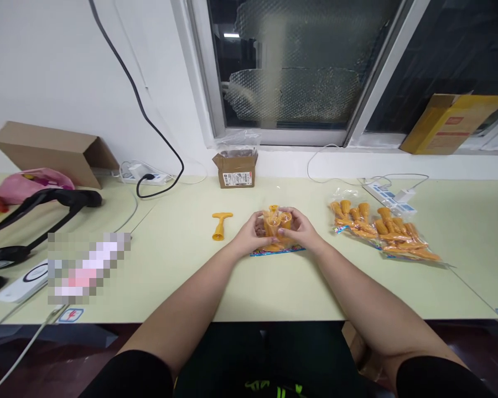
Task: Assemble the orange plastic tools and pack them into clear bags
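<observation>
Between my hands, at the middle of the table, is a clear plastic bag (276, 226) of orange-yellow cone-ended parts with a colourful strip along its lower edge. My left hand (253, 235) is wrapped round its left side, and my right hand (302, 229) grips the right side, thumb across the front. A single orange T-shaped part (221, 225) lies just left of my left hand. To the right, two more filled clear bags, one (354, 216) behind and left of the other (402, 235), lie touching or overlapping.
A small open cardboard box (237, 170) stands by the wall. Power strips (388, 198) with cables lie at the back right and back left. At the left are a black frame (45, 224), a pink bag (33, 185), a brown carton (50, 146) and a white device (27, 283).
</observation>
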{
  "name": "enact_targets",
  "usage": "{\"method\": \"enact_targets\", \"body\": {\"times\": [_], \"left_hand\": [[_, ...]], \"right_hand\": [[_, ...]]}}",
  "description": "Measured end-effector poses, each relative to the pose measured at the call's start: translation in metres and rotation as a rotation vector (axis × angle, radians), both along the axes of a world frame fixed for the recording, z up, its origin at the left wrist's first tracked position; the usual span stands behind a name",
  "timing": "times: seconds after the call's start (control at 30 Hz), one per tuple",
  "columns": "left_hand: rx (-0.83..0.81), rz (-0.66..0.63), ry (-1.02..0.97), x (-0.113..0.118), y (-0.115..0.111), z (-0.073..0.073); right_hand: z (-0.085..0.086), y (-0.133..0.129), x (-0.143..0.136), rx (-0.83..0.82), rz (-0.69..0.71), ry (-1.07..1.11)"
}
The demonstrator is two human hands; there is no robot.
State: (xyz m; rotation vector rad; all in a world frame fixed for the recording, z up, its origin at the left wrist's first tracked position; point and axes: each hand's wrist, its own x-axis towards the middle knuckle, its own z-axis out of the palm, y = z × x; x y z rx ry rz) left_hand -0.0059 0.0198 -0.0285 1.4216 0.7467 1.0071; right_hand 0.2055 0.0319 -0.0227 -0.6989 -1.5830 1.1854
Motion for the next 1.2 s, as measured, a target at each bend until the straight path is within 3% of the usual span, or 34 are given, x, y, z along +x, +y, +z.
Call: {"method": "enact_targets", "body": {"times": [0.13, 0.33, 0.57, 0.77, 0.93, 1.2], "left_hand": [[-0.049, -0.038, -0.022, 0.006, 0.0, 0.001], [-0.037, 0.051, 0.0, -0.002, 0.003, 0.001], [0.049, 0.077, 0.224, -0.009, 0.001, 0.008], [0.089, 0.106, 0.325, -0.014, -0.001, 0.016], [0.098, 0.15, 0.269, -0.017, 0.003, 0.017], [0.05, 0.01, 0.363, -0.026, 0.001, 0.015]], "right_hand": [[0.003, -0.004, -0.005, 0.057, -0.056, -0.013], [0.009, -0.006, -0.002, 0.201, -0.177, -0.014], [-0.001, -0.007, -0.005, -0.055, 0.06, -0.117], [-0.005, 0.001, -0.001, -0.012, -0.007, -0.162], [-0.007, 0.003, -0.001, -0.065, 0.006, -0.113], [-0.012, 0.003, 0.001, -0.06, 0.002, -0.131]]}}
